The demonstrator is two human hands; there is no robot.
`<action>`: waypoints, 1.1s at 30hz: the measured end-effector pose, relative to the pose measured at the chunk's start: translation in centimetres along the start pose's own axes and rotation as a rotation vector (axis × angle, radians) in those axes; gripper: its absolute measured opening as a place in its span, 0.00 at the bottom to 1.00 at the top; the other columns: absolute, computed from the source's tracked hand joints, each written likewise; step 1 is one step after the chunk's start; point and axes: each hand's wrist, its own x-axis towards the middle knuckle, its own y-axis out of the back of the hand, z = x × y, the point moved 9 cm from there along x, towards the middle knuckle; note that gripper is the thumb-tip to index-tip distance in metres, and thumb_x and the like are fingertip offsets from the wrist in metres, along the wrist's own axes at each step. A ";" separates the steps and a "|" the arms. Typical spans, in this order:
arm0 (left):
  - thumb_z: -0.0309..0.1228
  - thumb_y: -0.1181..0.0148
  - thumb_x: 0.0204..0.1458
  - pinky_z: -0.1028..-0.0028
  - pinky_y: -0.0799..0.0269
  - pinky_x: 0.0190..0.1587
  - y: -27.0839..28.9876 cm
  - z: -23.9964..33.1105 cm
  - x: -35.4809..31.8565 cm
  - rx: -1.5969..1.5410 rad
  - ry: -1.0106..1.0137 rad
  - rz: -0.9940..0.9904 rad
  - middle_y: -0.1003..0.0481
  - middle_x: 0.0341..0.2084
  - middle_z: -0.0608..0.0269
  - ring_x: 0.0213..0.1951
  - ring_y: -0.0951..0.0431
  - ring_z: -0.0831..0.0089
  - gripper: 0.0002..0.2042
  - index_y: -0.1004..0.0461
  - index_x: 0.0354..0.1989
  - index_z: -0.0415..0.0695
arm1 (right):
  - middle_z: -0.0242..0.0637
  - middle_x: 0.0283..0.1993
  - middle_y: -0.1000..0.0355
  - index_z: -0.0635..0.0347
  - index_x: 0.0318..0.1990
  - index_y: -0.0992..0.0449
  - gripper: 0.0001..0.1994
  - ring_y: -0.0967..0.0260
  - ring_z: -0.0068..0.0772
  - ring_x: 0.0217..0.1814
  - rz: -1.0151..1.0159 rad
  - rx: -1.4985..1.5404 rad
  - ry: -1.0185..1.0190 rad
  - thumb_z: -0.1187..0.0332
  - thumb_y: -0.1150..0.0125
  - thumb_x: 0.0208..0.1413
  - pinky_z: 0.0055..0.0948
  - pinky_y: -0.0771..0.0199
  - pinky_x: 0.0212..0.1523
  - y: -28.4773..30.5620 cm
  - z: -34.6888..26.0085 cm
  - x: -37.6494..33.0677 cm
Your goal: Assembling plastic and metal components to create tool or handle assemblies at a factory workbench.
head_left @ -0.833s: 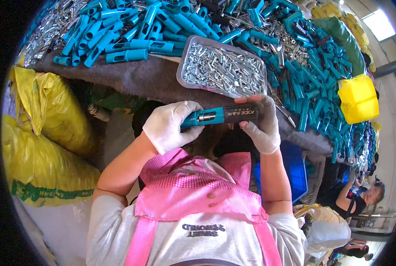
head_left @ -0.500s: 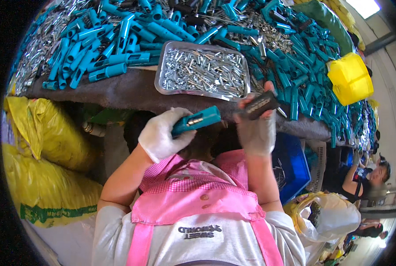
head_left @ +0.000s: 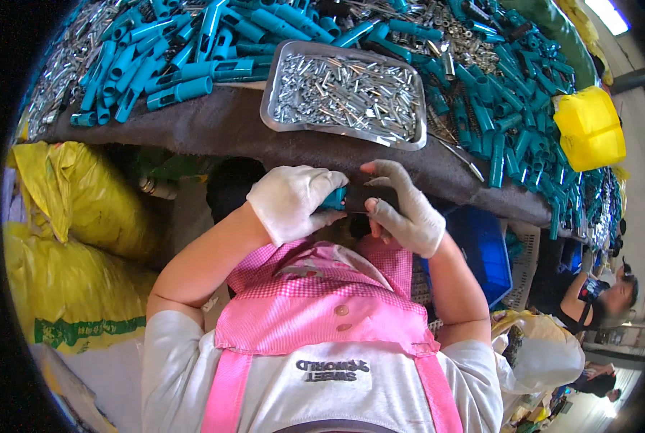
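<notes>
Both my hands wear white gloves and meet just below the table edge. My left hand (head_left: 294, 202) is closed around a teal plastic tube (head_left: 334, 198), most of it hidden in the palm. My right hand (head_left: 405, 209) pinches a dark cylindrical piece (head_left: 369, 198) that butts against the end of the teal tube. Just above the hands, a metal tray (head_left: 273, 94) full of small silvery pins sits on the dark grey table cover (head_left: 221, 130).
Heaps of teal tubes (head_left: 164, 65) cover the table left, back and right. A yellow container (head_left: 589, 126) stands at the right. Yellow sacks (head_left: 84, 209) lie at my left, a blue crate (head_left: 481, 249) under the table. Another person (head_left: 597, 296) sits at the right.
The teal tube and dark piece, held apart half a second ago, are now pushed together end to end. My left hand has slid over the tube, hiding most of it.
</notes>
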 end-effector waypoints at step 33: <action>0.39 0.34 0.41 0.65 0.27 0.32 1.3 -5.2 -1.3 -0.096 0.401 0.264 0.25 0.30 0.52 0.32 0.23 0.55 0.22 0.33 0.43 0.44 | 0.40 0.30 0.26 0.64 0.43 0.31 0.17 0.27 0.28 0.26 0.825 -0.683 -0.082 0.63 0.39 0.50 0.26 0.28 0.27 28.9 1.8 9.1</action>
